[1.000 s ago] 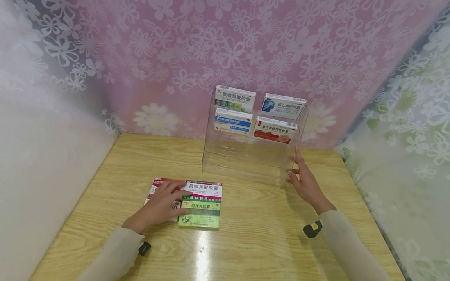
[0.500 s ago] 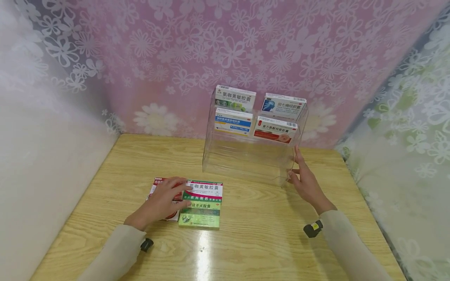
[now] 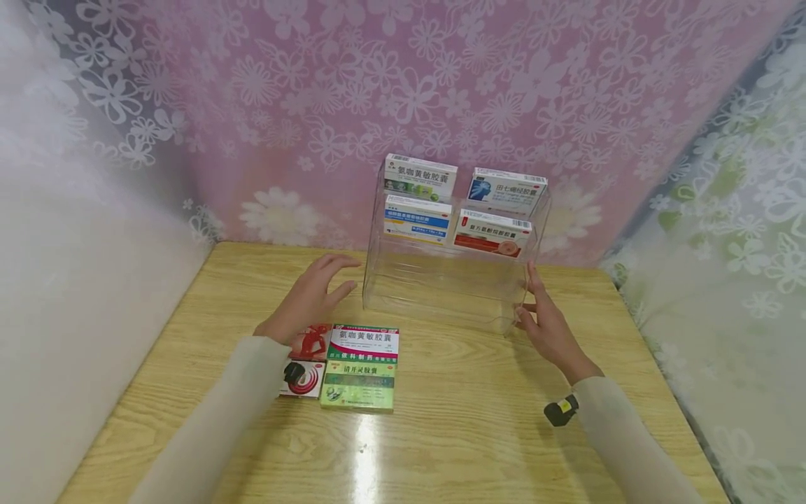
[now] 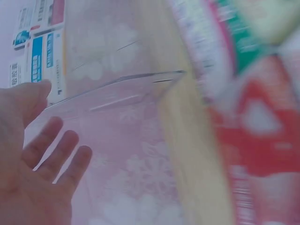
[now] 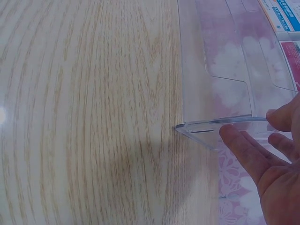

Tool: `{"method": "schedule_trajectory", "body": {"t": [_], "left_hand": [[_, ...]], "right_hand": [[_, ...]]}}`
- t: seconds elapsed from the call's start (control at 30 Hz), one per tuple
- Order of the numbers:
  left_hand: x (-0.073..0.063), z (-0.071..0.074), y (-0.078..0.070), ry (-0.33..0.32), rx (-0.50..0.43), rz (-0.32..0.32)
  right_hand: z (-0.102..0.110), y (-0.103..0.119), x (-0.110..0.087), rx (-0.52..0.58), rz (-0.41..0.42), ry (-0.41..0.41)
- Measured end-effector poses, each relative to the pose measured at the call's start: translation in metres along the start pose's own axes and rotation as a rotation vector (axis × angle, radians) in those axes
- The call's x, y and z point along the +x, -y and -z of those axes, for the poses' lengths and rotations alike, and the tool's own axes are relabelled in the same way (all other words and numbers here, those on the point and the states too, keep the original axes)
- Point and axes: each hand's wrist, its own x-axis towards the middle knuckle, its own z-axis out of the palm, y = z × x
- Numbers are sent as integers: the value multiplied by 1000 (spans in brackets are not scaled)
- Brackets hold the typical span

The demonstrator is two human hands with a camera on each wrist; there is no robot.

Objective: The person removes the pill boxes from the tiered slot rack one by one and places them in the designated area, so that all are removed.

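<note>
A hand is now at each side of the see-through plastic rack with steps [image 3: 434,297].
It stands near the back of the wooden worktop [image 3: 466,427]. The right hand [image 3: 549,337] pinches its right side; the left hand [image 3: 307,297] has just left the four flat, colourful card boxes [image 3: 357,395], fingers spread, holding nothing. I can't tell if it touches the rack, which seems to matter most now.

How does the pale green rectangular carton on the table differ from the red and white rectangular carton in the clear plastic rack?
Pose: the pale green carton lies flat on the wood-grained table; the red and white carton stands propped in the clear plastic rack.
Colour: the pale green carton carries a darker green band; the red and white carton is white above, red below.
Both are rectangular, printed faces showing.
</note>
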Motion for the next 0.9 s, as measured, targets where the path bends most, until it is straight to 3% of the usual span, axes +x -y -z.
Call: {"method": "schedule_trajectory", "body": {"t": [0.17,0.37,0.67,0.9], "left_hand": [[39,13,-20,-79,-5,-18],[73,23,-51,-106,-8,-49],[102,24,-76,-43,-3,-27],[119,19,-92,25,141,14]], "right_hand": [[-1,-1,-1,5,3,0],[-1,-3,0,8,-2,3],[-2,-4,1,5,-11,5],[0,-1,0,-5,4,-7]]}}
